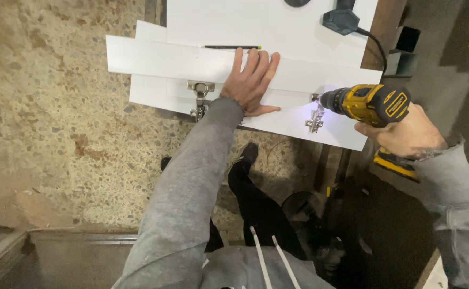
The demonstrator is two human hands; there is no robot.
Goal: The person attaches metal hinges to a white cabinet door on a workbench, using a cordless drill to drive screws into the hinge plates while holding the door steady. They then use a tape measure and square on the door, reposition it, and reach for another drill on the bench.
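My left hand (251, 81) lies flat, fingers spread, on a long white panel (154, 60) that rests across a lower white board (336, 134). My right hand (403, 134) grips a yellow and black cordless drill (368, 103), its nose pointed left at a metal cabinet hinge (315, 119) lit by the drill's lamp. A second metal hinge (200, 96) sits on the board just left of my left wrist. A thin dark pencil (232, 47) lies on the panel above my fingertips.
A larger white sheet (256, 21) lies behind, with a dark charger and cable (344, 20) at its top right. Speckled stone floor (47, 118) spreads to the left. My dark trousers and shoes (248, 155) stand below the boards. A metal frame (42, 241) runs at lower left.
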